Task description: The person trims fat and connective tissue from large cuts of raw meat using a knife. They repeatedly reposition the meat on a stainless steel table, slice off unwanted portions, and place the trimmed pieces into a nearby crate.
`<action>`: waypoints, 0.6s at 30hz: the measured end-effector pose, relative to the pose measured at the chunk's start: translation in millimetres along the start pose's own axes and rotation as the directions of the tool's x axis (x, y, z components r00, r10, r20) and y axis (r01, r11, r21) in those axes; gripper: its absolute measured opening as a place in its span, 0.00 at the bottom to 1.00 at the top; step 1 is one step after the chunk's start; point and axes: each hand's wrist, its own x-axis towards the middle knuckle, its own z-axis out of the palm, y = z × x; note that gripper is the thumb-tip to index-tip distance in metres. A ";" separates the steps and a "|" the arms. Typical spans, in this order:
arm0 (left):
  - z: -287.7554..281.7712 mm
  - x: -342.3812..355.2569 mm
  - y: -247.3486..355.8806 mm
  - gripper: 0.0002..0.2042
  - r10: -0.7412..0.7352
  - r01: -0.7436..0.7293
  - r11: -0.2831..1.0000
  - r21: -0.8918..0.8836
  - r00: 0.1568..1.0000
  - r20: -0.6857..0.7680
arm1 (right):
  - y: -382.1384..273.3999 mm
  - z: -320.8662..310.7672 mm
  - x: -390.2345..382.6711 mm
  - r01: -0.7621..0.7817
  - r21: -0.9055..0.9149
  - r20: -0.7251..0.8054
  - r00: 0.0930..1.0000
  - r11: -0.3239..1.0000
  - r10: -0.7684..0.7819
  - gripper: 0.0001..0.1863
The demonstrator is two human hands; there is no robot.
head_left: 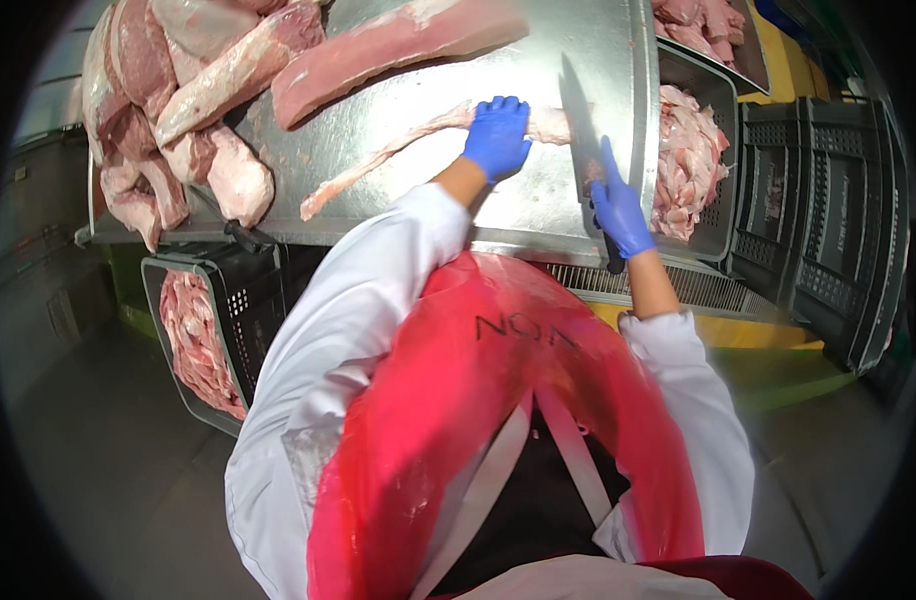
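My left hand, in a blue glove, is closed over a long pale strip of meat and fat on the steel worktable. My right hand, also gloved, grips a long knife by its dark handle, index finger stretched out. The blade crosses the strip's right end, pointing away from me. Beyond my left hand lies a long pink loin.
Several large cuts are piled at the table's left. Crates of meat pieces stand below left, right and back right. Dark plastic crates stand farther right. A black handle shows at the table's front edge.
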 end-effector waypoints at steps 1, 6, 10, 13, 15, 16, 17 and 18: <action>15.1 7.2 -2.3 0.20 -0.006 0.006 0.999 0.036 1.000 0.000 | -5.5 11.4 2.1 -0.112 -0.052 0.056 0.992 0.992 0.115 0.37; 47.2 1.5 -13.2 0.08 -0.068 0.069 0.998 0.009 0.997 -0.032 | -5.8 57.7 6.2 -0.055 -0.286 0.002 0.998 0.957 0.058 0.30; 31.6 -6.6 7.6 0.08 0.129 -0.130 0.990 0.056 0.991 0.021 | 14.8 69.9 85.3 0.064 -0.245 -0.099 0.991 0.968 -0.091 0.29; 38.4 -12.2 5.3 0.07 0.114 -0.114 0.989 0.094 0.994 0.006 | 7.1 63.0 107.1 0.015 -0.368 -0.012 1.000 0.930 -0.021 0.31; 42.8 -3.7 -1.9 0.07 0.022 -0.016 0.987 0.157 0.999 -0.041 | 19.8 62.3 102.8 0.021 -0.394 0.013 1.000 0.919 -0.017 0.31; 41.9 3.4 -8.9 0.06 -0.027 0.040 0.981 0.191 0.997 -0.073 | 15.5 60.9 94.2 0.033 -0.404 0.030 0.999 0.914 -0.023 0.31; 40.8 10.5 -17.2 0.06 -0.084 0.107 0.964 0.242 0.991 -0.106 | 13.5 61.6 77.7 0.042 -0.414 0.046 0.999 0.909 -0.026 0.31; 38.4 22.2 -27.9 0.05 -0.188 0.216 0.964 0.152 0.965 -0.180 | 9.2 58.5 62.5 0.049 -0.429 0.054 0.998 0.902 -0.029 0.31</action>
